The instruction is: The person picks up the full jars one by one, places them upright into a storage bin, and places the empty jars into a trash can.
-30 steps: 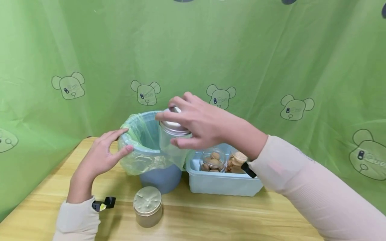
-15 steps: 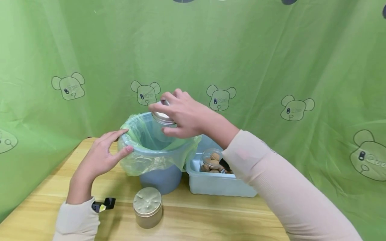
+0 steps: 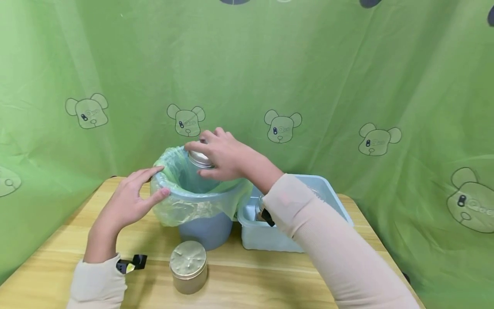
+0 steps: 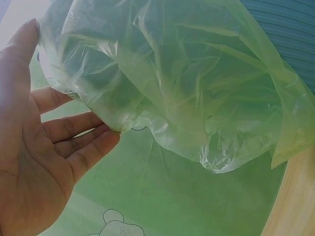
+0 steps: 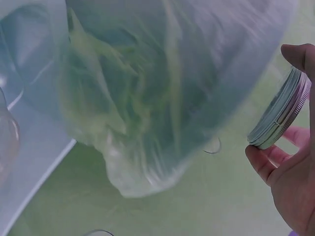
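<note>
My right hand (image 3: pixel 231 161) grips a clear jar by its silver screw lid (image 3: pixel 198 160), over the mouth of a blue bin (image 3: pixel 206 231). Below the lid, the jar's body reaches into the bin and is mostly hidden. In the right wrist view, thumb and fingers pinch the lid's ridged edge (image 5: pixel 283 120). A pale green plastic bag (image 3: pixel 193 211) lines the bin and folds over its rim. With spread fingers, my left hand (image 3: pixel 129 201) rests on the bag-covered rim at the left; the left wrist view has the fingertips touching the bag (image 4: pixel 162 83).
A short round tin-like jar with a dented gold-grey top (image 3: pixel 189 259) stands on the wooden table (image 3: pixel 239 279) before the bin. Right of the bin sits a light blue tub (image 3: pixel 270 239), its contents largely behind my right sleeve (image 3: pixel 308 223). A green curtain (image 3: pixel 328 64) hangs behind.
My right hand has moved left with the jar and lowered it into the bin. My left hand stays on the rim.
</note>
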A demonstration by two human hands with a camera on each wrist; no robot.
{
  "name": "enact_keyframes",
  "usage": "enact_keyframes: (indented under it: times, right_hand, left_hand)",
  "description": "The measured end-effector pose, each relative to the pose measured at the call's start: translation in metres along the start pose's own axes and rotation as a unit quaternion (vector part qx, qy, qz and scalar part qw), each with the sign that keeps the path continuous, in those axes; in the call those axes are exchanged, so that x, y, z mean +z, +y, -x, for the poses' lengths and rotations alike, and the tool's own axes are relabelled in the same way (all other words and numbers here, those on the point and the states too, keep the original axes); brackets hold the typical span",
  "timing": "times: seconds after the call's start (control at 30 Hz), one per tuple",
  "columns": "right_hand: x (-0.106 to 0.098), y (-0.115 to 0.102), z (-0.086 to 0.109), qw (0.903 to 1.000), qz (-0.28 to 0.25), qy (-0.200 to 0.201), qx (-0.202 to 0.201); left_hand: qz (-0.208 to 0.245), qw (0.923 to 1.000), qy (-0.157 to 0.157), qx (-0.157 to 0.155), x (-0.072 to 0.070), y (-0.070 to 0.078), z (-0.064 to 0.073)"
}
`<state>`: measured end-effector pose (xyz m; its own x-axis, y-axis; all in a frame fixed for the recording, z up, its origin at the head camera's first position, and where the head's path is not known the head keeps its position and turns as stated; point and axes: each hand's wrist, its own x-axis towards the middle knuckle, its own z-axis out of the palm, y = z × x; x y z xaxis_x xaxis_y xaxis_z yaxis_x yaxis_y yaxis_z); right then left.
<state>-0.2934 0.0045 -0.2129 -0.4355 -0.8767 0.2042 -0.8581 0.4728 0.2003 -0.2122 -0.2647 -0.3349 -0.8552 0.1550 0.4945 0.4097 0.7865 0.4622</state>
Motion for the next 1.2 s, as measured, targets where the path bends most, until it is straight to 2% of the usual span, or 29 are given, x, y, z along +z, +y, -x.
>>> enact_keyframes:
  times: [0.2, 0.53, 0.73, 0.9, 1.2]
  right_hand:
    - [0.017, -0.002, -0.008, 0.9995, -0.001, -0.029, 0.015]
    - [0.034, -0.005, -0.015, 0.9962, -0.002, -0.078, 0.038]
    - [0.041, -0.003, -0.015, 0.9922, -0.032, -0.101, 0.065]
    - [0.044, -0.001, -0.014, 0.9919, -0.038, -0.096, 0.074]
    - [0.037, -0.003, -0.010, 0.9960, -0.009, -0.068, 0.058]
  left_hand:
    - [-0.002, 1.0000, 0.008, 0.003, -0.004, 0.000, 0.000]
    - [-0.005, 0.9999, 0.013, 0.011, -0.001, -0.001, -0.001]
    - [-0.003, 0.9999, 0.010, 0.011, -0.001, -0.001, -0.002]
    - [0.001, 1.0000, 0.003, 0.004, -0.001, 0.000, -0.001]
    - [0.005, 0.9999, 0.006, 0.008, 0.000, -0.002, -0.001]
